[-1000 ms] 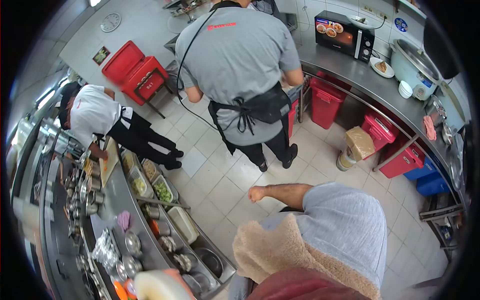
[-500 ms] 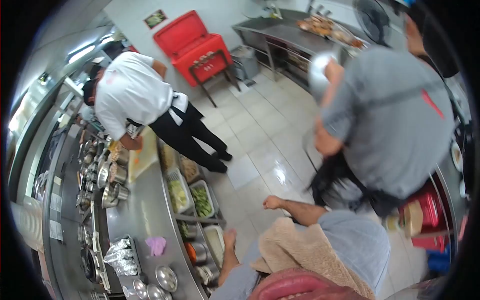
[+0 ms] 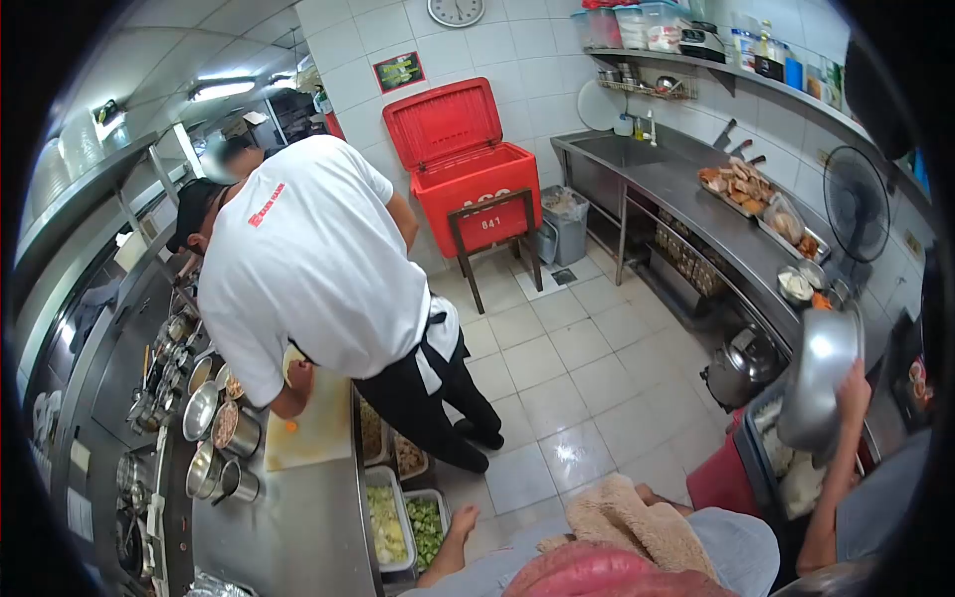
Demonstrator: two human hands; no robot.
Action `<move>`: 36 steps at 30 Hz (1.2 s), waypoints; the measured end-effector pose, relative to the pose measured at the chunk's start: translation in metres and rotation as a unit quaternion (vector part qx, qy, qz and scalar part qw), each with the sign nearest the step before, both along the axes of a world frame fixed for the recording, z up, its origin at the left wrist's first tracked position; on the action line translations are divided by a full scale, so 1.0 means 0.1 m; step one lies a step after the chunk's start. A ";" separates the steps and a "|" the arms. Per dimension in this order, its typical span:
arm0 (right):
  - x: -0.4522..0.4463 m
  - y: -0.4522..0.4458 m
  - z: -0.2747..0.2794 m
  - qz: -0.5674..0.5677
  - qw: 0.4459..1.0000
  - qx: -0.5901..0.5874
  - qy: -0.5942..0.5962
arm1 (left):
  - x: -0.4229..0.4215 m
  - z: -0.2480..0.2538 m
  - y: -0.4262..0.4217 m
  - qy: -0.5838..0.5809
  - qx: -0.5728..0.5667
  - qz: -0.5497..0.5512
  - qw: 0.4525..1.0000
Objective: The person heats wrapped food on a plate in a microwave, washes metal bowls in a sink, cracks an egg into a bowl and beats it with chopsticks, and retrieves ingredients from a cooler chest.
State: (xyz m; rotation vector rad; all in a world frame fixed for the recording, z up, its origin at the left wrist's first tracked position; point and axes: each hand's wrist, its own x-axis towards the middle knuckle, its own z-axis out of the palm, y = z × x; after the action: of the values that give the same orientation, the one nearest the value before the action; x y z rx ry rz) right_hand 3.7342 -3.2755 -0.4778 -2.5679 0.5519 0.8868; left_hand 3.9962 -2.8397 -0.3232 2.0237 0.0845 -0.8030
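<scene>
My left hand [image 3: 464,521] hangs low beside the counter, holding nothing, its fingers loosely apart. Nearest to it is a white bin of chopped green vegetables [image 3: 426,529], with a bin of pale cut vegetables [image 3: 386,522] alongside. I cannot make out whether the hand touches a bin. Of my right hand [image 3: 652,497] only a small part shows past the brown towel [image 3: 637,532] over my chest; its fingers are hidden.
A person in a white shirt [image 3: 308,259] leans over a cutting board [image 3: 323,428] at the left counter. On the right, another person's hand tilts a large metal bowl [image 3: 821,373] above a tub of white food [image 3: 771,438]. A red cooler [image 3: 477,189] stands open at the back.
My view has moved forward and tilted up. Both my hands now sit lower in view, the right one mostly covered. The grey-shirted person has shifted toward the lower right edge with the bowl.
</scene>
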 end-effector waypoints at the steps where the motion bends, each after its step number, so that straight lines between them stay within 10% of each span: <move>1: 0.06 -0.14 -0.23 -0.003 1.000 0.003 0.011 | 0.35 0.09 -0.42 -0.032 -0.070 0.008 0.997; 7: 0.71 -0.99 -0.01 -0.301 0.945 0.125 -0.026 | 1.94 0.50 -2.42 -0.151 -0.138 -0.109 0.973; 17: 3.47 -3.28 1.06 -0.286 0.931 0.174 -0.145 | 2.95 1.10 -3.95 -0.025 -0.173 0.028 0.984; 27: 6.86 -3.58 2.22 -0.217 0.891 0.323 -0.234 | 4.94 1.22 -4.77 -0.040 -0.240 0.165 0.956; 36: 8.25 -4.36 1.43 -0.159 0.946 0.247 -0.141 | 6.81 1.13 -5.08 -0.056 -0.248 0.221 0.942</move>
State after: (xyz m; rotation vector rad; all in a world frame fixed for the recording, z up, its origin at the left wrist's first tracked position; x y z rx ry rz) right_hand 4.5589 -3.7114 -0.3345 -2.0258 0.5538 0.4598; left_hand 4.6772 -3.3481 -0.2106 1.4873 0.2376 -0.3721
